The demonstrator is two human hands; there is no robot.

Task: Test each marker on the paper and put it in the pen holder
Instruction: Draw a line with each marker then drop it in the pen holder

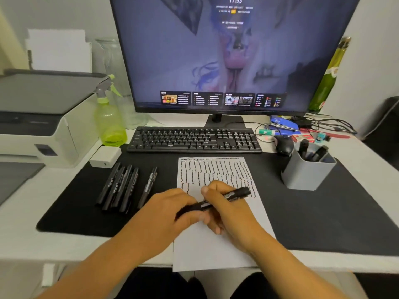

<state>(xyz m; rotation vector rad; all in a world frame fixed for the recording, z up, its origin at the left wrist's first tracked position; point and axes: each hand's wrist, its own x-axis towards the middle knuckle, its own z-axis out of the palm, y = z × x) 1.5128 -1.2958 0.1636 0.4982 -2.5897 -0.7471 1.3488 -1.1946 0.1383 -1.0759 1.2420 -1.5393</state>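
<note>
A black marker (234, 194) lies across both hands above the white paper (216, 244). My left hand (172, 210) grips its left end, and my right hand (224, 210) wraps around its middle. Rows of wavy black test lines cover the paper's upper half. Several black markers (121, 186) lie side by side on the black desk mat (323, 212) to the left, with one more marker (149, 184) a little apart from them. The grey pen holder (306, 171) stands at the right and has several markers in it.
A black keyboard (194, 140) lies behind the paper, below a monitor (226, 50). A green spray bottle (110, 117), a white box (105, 156) and a printer (38, 117) are at the left. A mouse (284, 144), cables, stationery and a green glass bottle (328, 78) sit at the right.
</note>
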